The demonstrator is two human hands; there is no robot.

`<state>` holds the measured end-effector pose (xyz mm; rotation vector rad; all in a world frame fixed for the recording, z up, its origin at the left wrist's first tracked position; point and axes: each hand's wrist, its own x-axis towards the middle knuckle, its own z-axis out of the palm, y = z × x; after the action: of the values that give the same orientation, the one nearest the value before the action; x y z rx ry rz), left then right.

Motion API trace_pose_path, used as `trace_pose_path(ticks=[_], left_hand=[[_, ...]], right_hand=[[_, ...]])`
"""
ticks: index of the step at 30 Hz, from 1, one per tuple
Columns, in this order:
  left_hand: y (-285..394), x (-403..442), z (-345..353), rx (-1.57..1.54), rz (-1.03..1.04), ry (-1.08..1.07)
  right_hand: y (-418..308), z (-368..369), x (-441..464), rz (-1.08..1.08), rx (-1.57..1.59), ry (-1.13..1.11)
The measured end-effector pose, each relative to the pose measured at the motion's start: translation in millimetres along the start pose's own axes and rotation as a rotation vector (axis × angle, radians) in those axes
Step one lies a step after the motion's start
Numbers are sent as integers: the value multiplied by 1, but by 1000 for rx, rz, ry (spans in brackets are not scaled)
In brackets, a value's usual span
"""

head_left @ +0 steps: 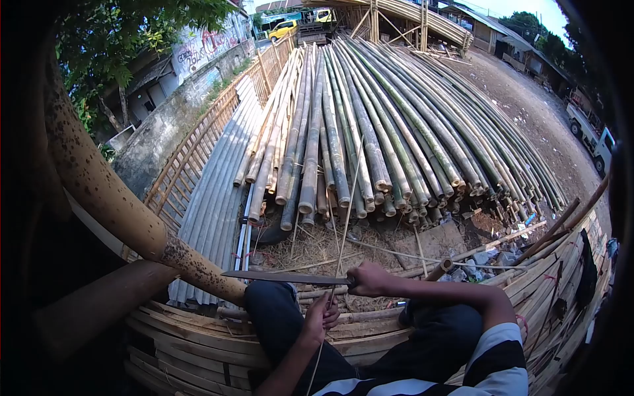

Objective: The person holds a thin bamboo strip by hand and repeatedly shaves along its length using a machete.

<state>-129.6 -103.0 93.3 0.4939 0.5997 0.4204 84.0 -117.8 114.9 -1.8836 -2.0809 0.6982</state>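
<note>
My right hand [371,280] is closed round the handle of a long-bladed knife [284,278]. Its blade points left and lies roughly level above my knees. Below it, my left hand [321,317] grips a thin bamboo strip [347,214] with curled fingers. The strip runs upward past the blade near the handle, and its lower end trails down between my legs. Blade and strip cross in view; whether the edge touches the strip I cannot tell.
A big stack of bamboo poles [370,125] fans out ahead. Split bamboo slats [198,343] lie under and beside me. A thick bamboo post [109,178] slants across the left, near corrugated sheets [221,165]. Scraps and litter cover the ground by the pole ends.
</note>
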Motion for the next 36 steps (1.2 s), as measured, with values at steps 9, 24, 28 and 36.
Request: trace_pose_path(ticks=[9, 24, 28, 36], left_hand=[[-16, -29, 10, 106, -12, 59], [8, 40, 21, -39, -64, -88], [-11, 14, 23, 85, 20, 25], [-17, -13, 13, 80, -190, 112]], right_hand=[[94, -22, 3, 397, 77, 365], [23, -24, -1, 138, 239, 51], [59, -2, 11, 49, 23, 192], [96, -20, -18, 655, 555, 302]])
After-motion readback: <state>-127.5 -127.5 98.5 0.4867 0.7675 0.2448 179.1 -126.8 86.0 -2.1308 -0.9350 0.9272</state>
